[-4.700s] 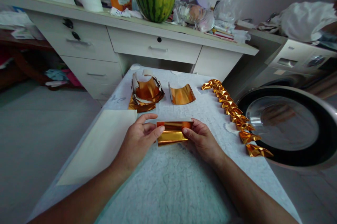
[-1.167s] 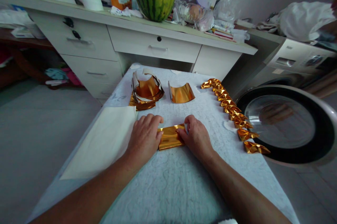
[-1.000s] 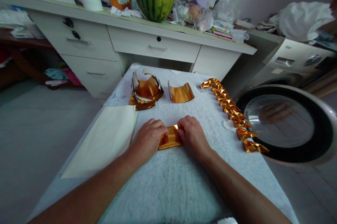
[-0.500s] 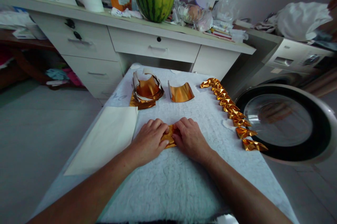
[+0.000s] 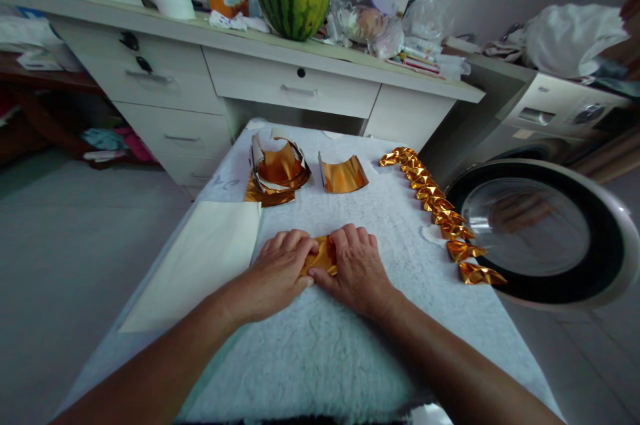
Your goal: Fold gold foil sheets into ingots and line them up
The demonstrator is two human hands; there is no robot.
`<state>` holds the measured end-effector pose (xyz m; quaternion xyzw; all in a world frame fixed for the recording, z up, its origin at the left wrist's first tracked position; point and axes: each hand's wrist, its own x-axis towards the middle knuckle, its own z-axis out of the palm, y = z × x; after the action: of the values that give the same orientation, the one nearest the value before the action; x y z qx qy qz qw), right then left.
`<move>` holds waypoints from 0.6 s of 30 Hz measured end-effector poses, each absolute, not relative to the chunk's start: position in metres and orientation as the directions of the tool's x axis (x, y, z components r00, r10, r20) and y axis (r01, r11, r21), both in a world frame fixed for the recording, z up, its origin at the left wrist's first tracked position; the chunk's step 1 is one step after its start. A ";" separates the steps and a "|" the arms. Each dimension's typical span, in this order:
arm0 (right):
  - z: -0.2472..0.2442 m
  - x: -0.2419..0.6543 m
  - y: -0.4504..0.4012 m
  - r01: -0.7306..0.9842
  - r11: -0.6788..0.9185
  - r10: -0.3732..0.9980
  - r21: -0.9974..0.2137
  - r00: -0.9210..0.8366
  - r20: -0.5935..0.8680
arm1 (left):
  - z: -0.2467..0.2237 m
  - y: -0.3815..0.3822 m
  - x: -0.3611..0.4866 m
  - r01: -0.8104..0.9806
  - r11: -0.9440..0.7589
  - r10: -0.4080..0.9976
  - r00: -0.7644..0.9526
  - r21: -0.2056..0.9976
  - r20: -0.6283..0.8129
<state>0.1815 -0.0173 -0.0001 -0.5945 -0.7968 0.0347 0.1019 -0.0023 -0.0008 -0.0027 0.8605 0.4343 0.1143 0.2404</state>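
Observation:
A small piece of gold foil paper lies on the cloth-covered table between my two hands. My left hand grips its left end, fingers bent over it and the thumb at its near edge. On the other end my right hand is closed, its thumb stretched left along the near edge. Beyond them sit a stack of curled gold sheets and, to its right, one single curved gold sheet. Several folded gold pieces form a line down the table's right side.
A pale paper sheet lies left of my hands. An open washing machine door stands beside the table's right edge. Behind is a white counter with drawers, bearing a cut watermelon and bags.
My right thumb has shifted left along the foil's near edge, and more of the foil's surface shows between my hands. My left hand has moved slightly left.

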 end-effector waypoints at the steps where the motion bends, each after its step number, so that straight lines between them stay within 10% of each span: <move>1: -0.001 0.181 -0.017 0.942 0.285 0.956 -0.177 -0.267 0.120 | -0.001 -0.001 -0.003 0.686 -0.506 0.797 0.603 0.522 -0.020; 18: 0.001 0.216 -0.012 0.927 0.295 0.955 -0.230 -0.285 0.077 | 0.007 0.002 -0.004 0.676 -0.477 0.780 0.620 0.561 -0.084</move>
<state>0.2165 -0.0121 0.0006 -0.5895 -0.7985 0.0704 0.1000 -0.0037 0.0022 0.0069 0.8545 0.4259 0.0918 0.2828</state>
